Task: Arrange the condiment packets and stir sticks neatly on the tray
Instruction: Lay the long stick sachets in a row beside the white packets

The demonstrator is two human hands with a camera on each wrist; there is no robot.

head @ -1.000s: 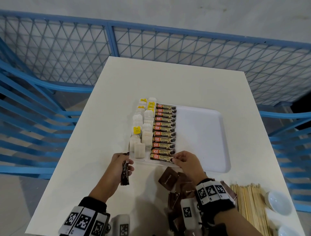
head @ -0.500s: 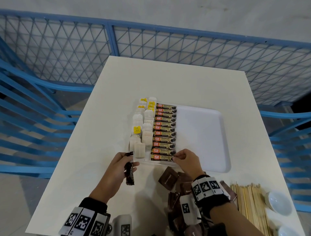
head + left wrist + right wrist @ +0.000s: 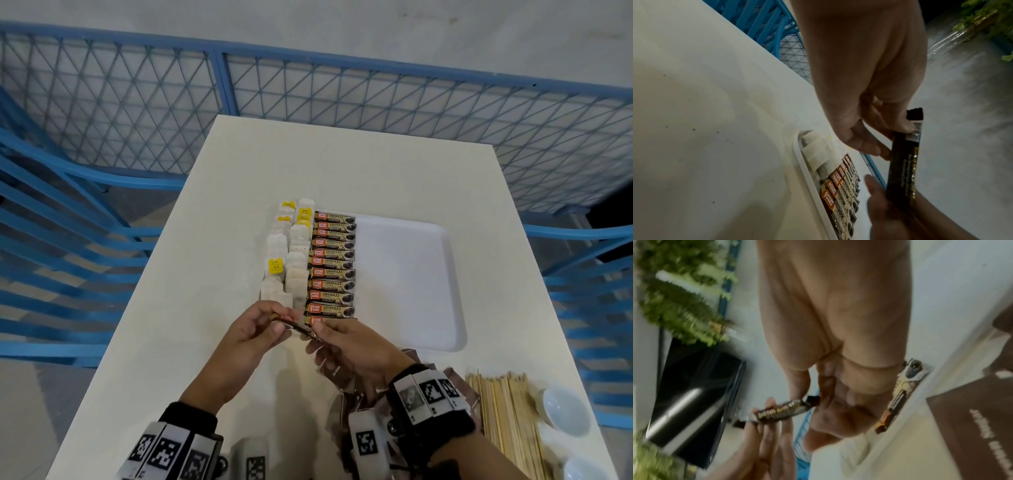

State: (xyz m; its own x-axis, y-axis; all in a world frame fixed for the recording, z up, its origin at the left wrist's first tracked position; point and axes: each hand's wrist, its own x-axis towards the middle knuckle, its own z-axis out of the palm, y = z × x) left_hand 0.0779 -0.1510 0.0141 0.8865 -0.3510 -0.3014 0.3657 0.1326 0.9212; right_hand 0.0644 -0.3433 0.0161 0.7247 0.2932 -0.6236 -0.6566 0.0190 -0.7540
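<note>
Head view: bright, even light; soft shadows lie on the table [image 3: 239, 205] under the hands near its near edge.
Edges: the blue fence [image 3: 102, 102] bows outward toward the left and right borders, wide-angle bend.
Left wrist view: dimmer, greyish; the left hand [image 3: 869, 73] is sharp, the far floor smeared.
Right wrist view: heavy motion blur; the plants [image 3: 680, 296] streak; a pale glare stripe crosses a dark panel [image 3: 694, 394].
</note>
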